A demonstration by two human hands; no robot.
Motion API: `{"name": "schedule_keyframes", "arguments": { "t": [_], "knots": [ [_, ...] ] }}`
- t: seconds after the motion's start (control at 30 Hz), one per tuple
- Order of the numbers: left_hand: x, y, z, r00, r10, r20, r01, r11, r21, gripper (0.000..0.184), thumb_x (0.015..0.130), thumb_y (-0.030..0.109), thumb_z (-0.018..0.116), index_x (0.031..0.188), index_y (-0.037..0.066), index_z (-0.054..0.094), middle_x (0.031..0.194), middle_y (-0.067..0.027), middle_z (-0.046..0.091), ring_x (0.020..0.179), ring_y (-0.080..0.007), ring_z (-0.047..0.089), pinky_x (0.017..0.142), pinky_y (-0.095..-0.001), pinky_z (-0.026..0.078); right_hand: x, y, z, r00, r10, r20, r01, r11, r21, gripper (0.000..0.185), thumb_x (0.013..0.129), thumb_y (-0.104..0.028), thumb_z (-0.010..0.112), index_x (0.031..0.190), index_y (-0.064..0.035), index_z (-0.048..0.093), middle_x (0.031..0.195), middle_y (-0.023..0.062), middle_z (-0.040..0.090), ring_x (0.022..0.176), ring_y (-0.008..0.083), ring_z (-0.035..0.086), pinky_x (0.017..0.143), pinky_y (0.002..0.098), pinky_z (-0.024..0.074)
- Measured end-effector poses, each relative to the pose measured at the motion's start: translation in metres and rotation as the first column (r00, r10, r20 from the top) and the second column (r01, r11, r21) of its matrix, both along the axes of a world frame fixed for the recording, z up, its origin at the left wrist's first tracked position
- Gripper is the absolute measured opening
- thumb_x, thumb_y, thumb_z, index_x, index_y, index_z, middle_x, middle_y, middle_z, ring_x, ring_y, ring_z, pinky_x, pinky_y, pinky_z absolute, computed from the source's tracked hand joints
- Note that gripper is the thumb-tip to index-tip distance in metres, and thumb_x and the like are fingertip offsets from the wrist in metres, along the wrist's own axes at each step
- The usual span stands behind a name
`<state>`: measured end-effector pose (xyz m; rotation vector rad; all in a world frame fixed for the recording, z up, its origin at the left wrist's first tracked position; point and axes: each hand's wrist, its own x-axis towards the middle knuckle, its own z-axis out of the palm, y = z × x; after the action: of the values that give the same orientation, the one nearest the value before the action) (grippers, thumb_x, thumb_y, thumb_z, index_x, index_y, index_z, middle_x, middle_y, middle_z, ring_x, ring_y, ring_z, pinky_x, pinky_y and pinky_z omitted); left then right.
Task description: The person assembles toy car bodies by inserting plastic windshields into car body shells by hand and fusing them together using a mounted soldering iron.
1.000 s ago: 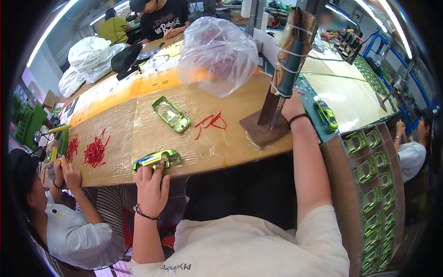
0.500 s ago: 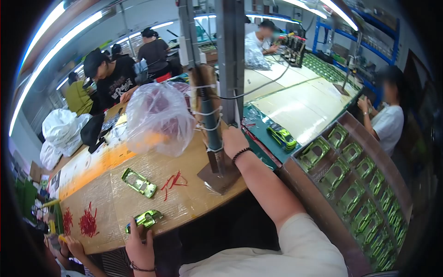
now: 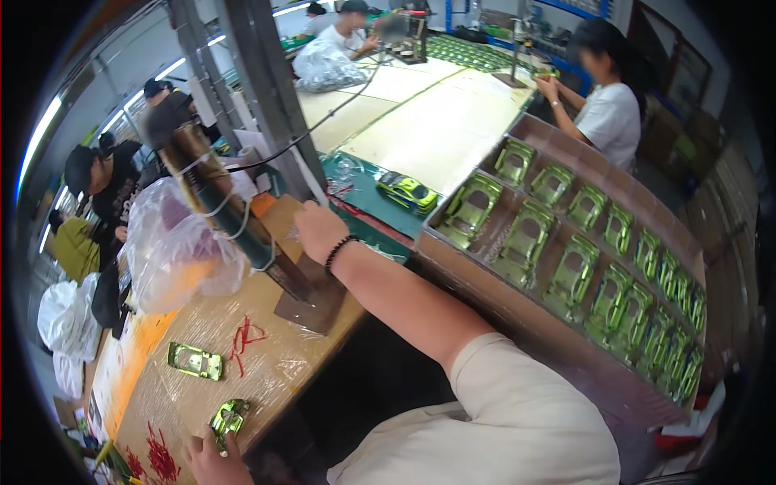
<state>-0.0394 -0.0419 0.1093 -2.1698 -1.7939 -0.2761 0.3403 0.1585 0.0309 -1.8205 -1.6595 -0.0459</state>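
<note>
Near the table's front edge, my left hand (image 3: 215,462) has its fingers on a shiny green car body (image 3: 229,420). My right hand (image 3: 320,229) is beside the base of the metal post, behind the tool stand (image 3: 303,299); its fingertips are hidden, so what it holds cannot be made out. A second green car body (image 3: 195,360) lies on the cardboard-covered table, with loose red strips (image 3: 242,343) to its right. On the green mat sits a green and black car (image 3: 406,192).
A partitioned box (image 3: 501,295) of green car bodies stands at the right. A clear plastic bag (image 3: 182,250) and a pile of red strips (image 3: 162,457) lie at the left. A person in white (image 3: 610,113) sits beyond the box; others work farther back.
The view has swung to the right, bringing the box further into view. My left hand stays at the green car body, and my right hand remains by the post.
</note>
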Motion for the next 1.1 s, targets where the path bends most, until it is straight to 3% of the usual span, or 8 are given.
{"name": "schedule_keyframes", "arguments": {
  "t": [0.33, 0.6, 0.63, 0.7, 0.77, 0.87, 1.0, 1.1],
  "knots": [
    [-0.025, 0.033, 0.008, 0.988, -0.148, 0.046, 0.154, 0.892, -0.424, 0.026, 0.087, 0.027, 0.065, 0.097, 0.003, 0.062, 0.091, -0.022, 0.064, 0.087, -0.0424, 0.061, 0.076, -0.0473, 0.049, -0.001, -0.003, -0.004, 0.993, 0.029, -0.115, -0.008, 0.983, 0.182, 0.012, 0.081, 0.001, 0.052, 0.092, -0.0006, 0.057, 0.1, 0.0196, 0.053, 0.096, 0.0382, 0.056, 0.085, 0.0421, 0.0486],
    [0.013, 0.006, 0.005, 0.944, 0.094, 0.315, -0.051, 0.989, -0.142, 0.041, 0.091, 0.041, 0.061, 0.099, 0.0, 0.062, 0.097, -0.02, 0.068, 0.082, -0.034, 0.064, 0.07, -0.0413, 0.05, 0.004, -0.015, 0.003, 0.97, 0.066, -0.235, 0.056, 0.876, 0.48, 0.017, 0.083, 0.002, 0.054, 0.099, -0.0004, 0.056, 0.1, 0.0172, 0.054, 0.097, 0.0385, 0.054, 0.085, 0.0431, 0.0463],
    [0.0, 0.006, -0.018, 0.899, 0.051, 0.435, -0.034, 0.998, -0.046, 0.043, 0.091, 0.042, 0.06, 0.1, 0.0, 0.063, 0.099, -0.0191, 0.068, 0.084, -0.0316, 0.065, 0.069, -0.04, 0.051, 0.003, -0.019, 0.005, 0.961, 0.078, -0.265, 0.09, 0.818, 0.568, 0.018, 0.083, 0.002, 0.055, 0.1, -0.0006, 0.057, 0.099, 0.0171, 0.055, 0.096, 0.0384, 0.055, 0.085, 0.0434, 0.0462],
    [-0.023, 0.0, -0.085, 0.292, 0.035, 0.956, 0.148, 0.986, -0.081, 0.048, 0.091, 0.044, 0.06, 0.106, -0.001, 0.062, 0.105, -0.0171, 0.067, 0.091, -0.0281, 0.064, 0.07, -0.0375, 0.051, 0.004, -0.036, 0.014, 0.966, 0.067, -0.25, 0.139, 0.68, 0.72, 0.018, 0.083, 0.003, 0.059, 0.1, -0.0003, 0.057, 0.093, 0.0159, 0.058, 0.087, 0.0345, 0.058, 0.08, 0.0391, 0.0497],
    [-0.019, 0.0, -0.118, -0.212, 0.149, 0.966, 0.36, 0.931, -0.064, 0.049, 0.09, 0.041, 0.06, 0.114, -0.001, 0.058, 0.1, -0.0167, 0.065, 0.085, -0.0276, 0.063, 0.065, -0.0375, 0.051, -0.004, -0.077, 0.014, 0.923, 0.129, -0.362, 0.203, 0.638, 0.743, 0.015, 0.086, 0.006, 0.058, 0.1, -0.0003, 0.057, 0.094, 0.0126, 0.057, 0.079, 0.0246, 0.061, 0.073, 0.0318, 0.0517],
    [0.026, -0.034, -0.132, -0.413, 0.452, 0.79, 0.68, 0.731, -0.063, 0.056, 0.085, 0.028, 0.064, 0.13, -0.001, 0.045, 0.075, -0.0183, 0.061, 0.055, -0.0313, 0.062, 0.049, -0.0414, 0.051, -0.032, -0.132, -0.001, 0.578, 0.524, -0.626, 0.298, 0.578, 0.76, 0.018, 0.088, 0.012, 0.057, 0.101, 0.0011, 0.056, 0.1, 0.0078, 0.05, 0.085, 0.014, 0.056, 0.077, 0.0234, 0.0474],
    [0.076, -0.056, -0.137, -0.393, 0.731, 0.558, 0.883, 0.47, 0.006, 0.036, 0.084, 0.015, 0.054, 0.118, 0.006, 0.046, 0.079, -0.0188, 0.055, 0.051, -0.0336, 0.058, 0.04, -0.0391, 0.049, -0.051, -0.172, -0.011, 0.573, 0.521, -0.633, 0.24, 0.632, 0.737, 0.022, 0.086, 0.015, 0.059, 0.103, 0.0007, 0.056, 0.104, 0.007, 0.049, 0.088, 0.0111, 0.054, 0.079, 0.0215, 0.0465],
    [0.083, -0.051, -0.141, -0.355, 0.821, 0.446, 0.93, 0.359, 0.079, 0.052, 0.083, 0.036, 0.064, 0.121, 0.009, 0.042, 0.092, -0.0194, 0.055, 0.071, -0.037, 0.063, 0.055, -0.0415, 0.055, -0.066, -0.196, -0.008, 0.5, 0.543, -0.675, 0.172, 0.702, 0.692, 0.024, 0.084, 0.015, 0.062, 0.101, -0.0002, 0.057, 0.104, 0.0069, 0.05, 0.088, 0.0104, 0.054, 0.079, 0.0206, 0.0453]
  ]
}}
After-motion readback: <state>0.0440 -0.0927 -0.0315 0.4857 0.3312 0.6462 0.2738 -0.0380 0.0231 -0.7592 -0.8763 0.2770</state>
